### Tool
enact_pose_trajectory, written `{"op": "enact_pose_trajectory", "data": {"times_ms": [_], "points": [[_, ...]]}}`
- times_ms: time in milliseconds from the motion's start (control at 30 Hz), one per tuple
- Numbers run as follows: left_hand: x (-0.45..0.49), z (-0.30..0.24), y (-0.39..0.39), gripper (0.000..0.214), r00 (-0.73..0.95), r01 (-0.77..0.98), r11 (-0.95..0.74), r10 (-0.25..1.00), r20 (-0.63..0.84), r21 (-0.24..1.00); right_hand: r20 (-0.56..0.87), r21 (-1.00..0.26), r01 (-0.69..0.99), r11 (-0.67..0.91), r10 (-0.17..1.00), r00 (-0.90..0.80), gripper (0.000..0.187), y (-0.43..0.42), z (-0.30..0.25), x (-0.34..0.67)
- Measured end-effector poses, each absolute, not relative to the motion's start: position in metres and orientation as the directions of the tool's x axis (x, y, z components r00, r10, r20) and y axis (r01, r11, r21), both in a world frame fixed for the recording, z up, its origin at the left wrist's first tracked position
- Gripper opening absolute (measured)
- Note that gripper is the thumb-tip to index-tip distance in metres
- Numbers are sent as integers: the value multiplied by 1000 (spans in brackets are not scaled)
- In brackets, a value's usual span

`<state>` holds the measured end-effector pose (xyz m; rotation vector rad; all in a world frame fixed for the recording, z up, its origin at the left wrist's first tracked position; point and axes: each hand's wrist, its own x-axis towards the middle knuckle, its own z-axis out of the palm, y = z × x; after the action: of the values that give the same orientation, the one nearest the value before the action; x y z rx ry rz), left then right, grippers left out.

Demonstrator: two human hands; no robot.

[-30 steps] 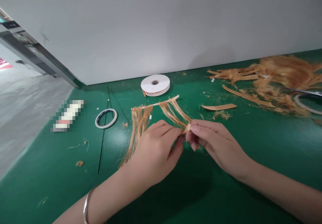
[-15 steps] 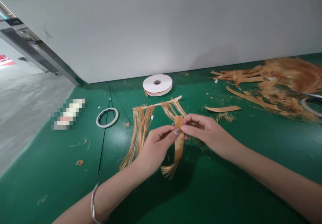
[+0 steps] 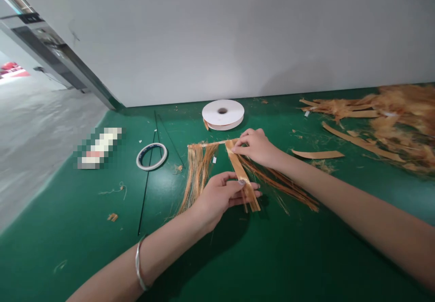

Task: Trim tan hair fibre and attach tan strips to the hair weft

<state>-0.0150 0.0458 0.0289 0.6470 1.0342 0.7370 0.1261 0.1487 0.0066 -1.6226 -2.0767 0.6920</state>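
Observation:
An orange-tan ribbon strip [image 3: 240, 168] runs slantwise between both hands. Its upper end lies against a thin pale strip [image 3: 220, 143] from which orange fringe threads [image 3: 195, 170] hang. My right hand [image 3: 254, 147] pinches the ribbon's top end at that pale strip. Lower down, my left hand [image 3: 227, 195] holds the ribbon between thumb and fingers, its other fingers stretched beneath. More orange threads [image 3: 285, 186] fan out to the right under my right forearm. A white ribbon spool [image 3: 223, 112] lies flat just behind the hands.
On the left are a tape roll [image 3: 152, 157], a thin black rod [image 3: 143, 202] and a blurred-out item [image 3: 100, 149]. Right, a loose ribbon piece [image 3: 317, 154] lies before a heap of frayed orange fibres [image 3: 404, 116]. A grey wall [image 3: 238, 35] stands behind the green table [image 3: 288, 256].
The ribbon has gone from being held up near me to lying against the pale strip. My right hand moved away from me to its top; the left slid lower along it.

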Motion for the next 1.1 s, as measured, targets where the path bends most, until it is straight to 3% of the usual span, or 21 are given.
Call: {"op": "enact_pose_trajectory", "data": {"times_ms": [233,900,1100], "points": [[-22,28,61,22,175,-245,566,825,-538,787,40,-524,825,210,974,-223,19,164,-3,114],[-22,22,72,23,205,-236,585,810,-549,776,13,-502,845,184,979,-205,20,169,-9,111],[-23,23,72,21,208,-213,594,803,-558,775,139,-497,826,266,964,-227,17,167,-3,118]]}}
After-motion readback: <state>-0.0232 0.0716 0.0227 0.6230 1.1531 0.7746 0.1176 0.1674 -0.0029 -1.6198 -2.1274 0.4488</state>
